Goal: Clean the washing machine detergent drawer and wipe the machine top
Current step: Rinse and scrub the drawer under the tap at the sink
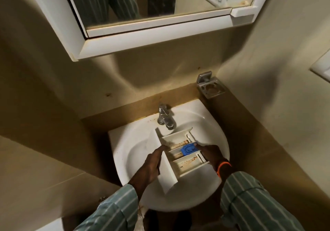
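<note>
A white detergent drawer [180, 156] lies across the white sink basin [135, 141], its front panel toward the left. Its compartments carry brown stains, and a blue insert [188, 149] sits in the middle one. My left hand [151, 166] grips the drawer's front panel from the left, fingers curled over its edge. My right hand [209, 154] holds the drawer's right end, with fingertips touching the blue insert. The washing machine is not in view.
A chrome tap [165, 117] stands at the back of the sink, just beyond the drawer. A metal holder [209, 87] is fixed to the wall at the right. A white-framed mirror cabinet [142, 25] hangs overhead. Walls close in on both sides.
</note>
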